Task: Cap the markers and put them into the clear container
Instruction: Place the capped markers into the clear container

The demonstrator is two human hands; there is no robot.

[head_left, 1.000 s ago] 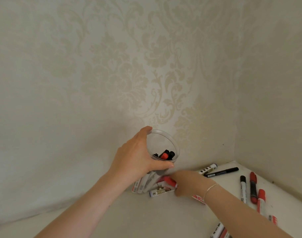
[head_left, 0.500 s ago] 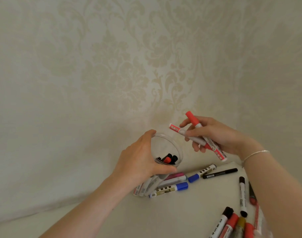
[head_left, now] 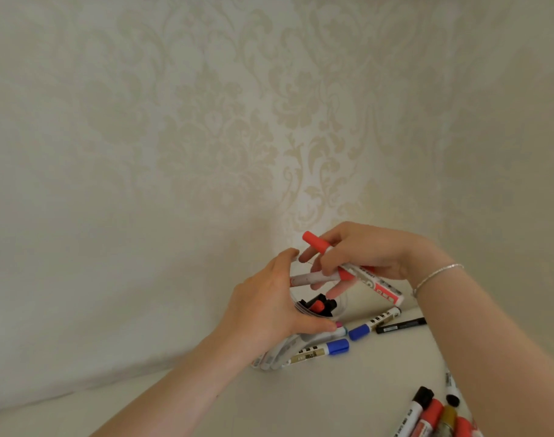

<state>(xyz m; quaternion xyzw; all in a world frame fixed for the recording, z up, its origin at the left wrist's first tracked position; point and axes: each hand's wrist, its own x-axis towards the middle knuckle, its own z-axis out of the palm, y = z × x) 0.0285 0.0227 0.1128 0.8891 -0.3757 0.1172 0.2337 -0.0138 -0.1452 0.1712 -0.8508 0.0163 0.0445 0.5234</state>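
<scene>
My left hand [head_left: 266, 307] grips the clear container [head_left: 338, 305], tilted with its mouth toward the right; black and red marker caps [head_left: 411, 307] show inside it. My right hand [head_left: 361, 257] holds two red-capped white markers just above the container's mouth. One red marker [head_left: 354, 268] slants from upper left down to the right. The second marker [head_left: 310, 278] lies nearly level, its end close to my left fingers.
Blue-capped markers [head_left: 337, 346] and a thin black pen [head_left: 400, 326] lie on the white table by the container. Several more markers [head_left: 427, 414] lie at the lower right. Patterned wallpaper walls meet in a corner behind the table.
My right hand picked two red markers off the table, lifted them, and has now brought them left and down to the container's mouth. My left hand kept holding the container.
</scene>
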